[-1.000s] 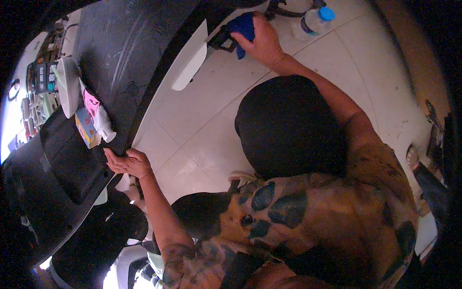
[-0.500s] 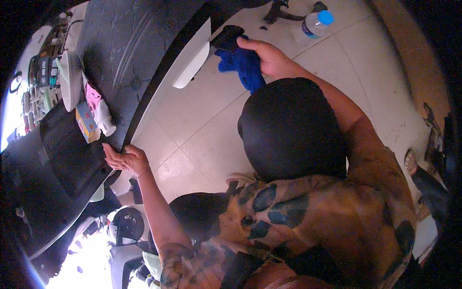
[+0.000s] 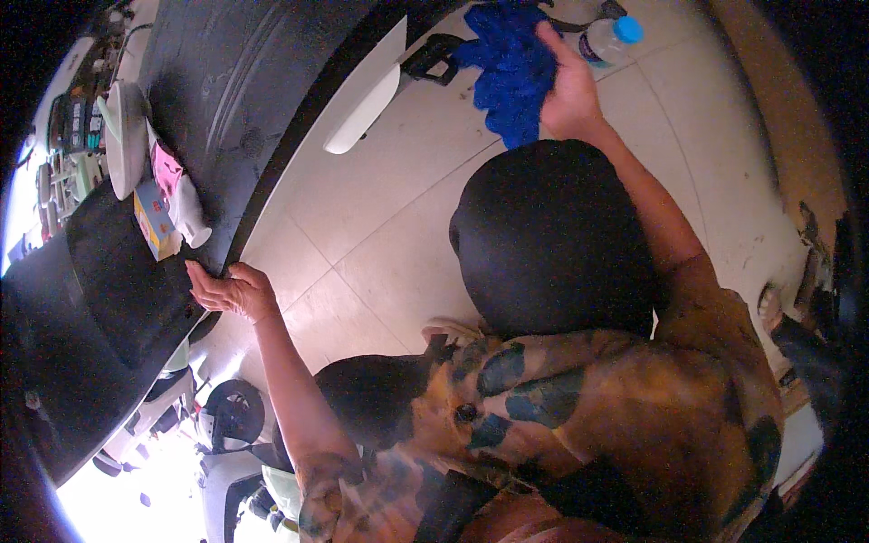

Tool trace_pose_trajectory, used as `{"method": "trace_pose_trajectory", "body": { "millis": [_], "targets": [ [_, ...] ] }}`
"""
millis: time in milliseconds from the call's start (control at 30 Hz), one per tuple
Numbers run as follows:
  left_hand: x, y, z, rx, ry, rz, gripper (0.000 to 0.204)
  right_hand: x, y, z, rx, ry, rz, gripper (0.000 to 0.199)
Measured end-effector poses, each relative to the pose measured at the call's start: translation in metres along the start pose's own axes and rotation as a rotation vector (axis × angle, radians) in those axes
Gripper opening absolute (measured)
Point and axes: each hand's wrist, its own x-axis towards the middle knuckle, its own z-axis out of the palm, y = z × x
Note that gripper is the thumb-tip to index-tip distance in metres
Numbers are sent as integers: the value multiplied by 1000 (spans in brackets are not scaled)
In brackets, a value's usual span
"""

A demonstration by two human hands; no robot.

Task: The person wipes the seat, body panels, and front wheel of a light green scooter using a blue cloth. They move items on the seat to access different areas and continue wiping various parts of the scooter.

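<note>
A crumpled blue cloth (image 3: pixel 509 77) hangs from my right hand (image 3: pixel 572 90) in the upper middle, over the tiled floor. The thumb shows on its near side, while the fingers are partly hidden behind it. Left of the cloth, a black loop-shaped part (image 3: pixel 434 61) sits next to a long white piece (image 3: pixel 367 110) along the edge of a dark panel (image 3: pixel 244 100). My left hand (image 3: pixel 237 291) is at the near corner of that panel, fingers stretched out and thumb apart, by its edge. I cannot tell how firmly it touches.
A pink and white tube (image 3: pixel 179 195) and a small box (image 3: pixel 156 222) lie near my left hand, beside a white oval object (image 3: pixel 125 136). A clear bottle with a blue cap (image 3: pixel 615 40) stands on the floor. Wheeled machinery (image 3: pixel 233 412) shows at lower left.
My right hand has moved right and slightly up, away from the black loop-shaped part. The blue cloth has spread wider in it. My left hand stays nearly in place.
</note>
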Motion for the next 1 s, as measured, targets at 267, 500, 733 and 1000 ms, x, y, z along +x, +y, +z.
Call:
{"method": "trace_pose_trajectory", "body": {
  "millis": [267,500,733,1000],
  "targets": [
    [3,6,11,-22,28,19,60,9,56,21,-349,-121,278,32],
    [2,3,2,-12,4,11,59,68,88,63,164,278,406,31],
    [-2,-8,5,35,41,11,60,52,71,24,166,244,345,41],
    [-1,-2,4,38,32,10,60,23,47,8,188,255,214,37]
  ]
}}
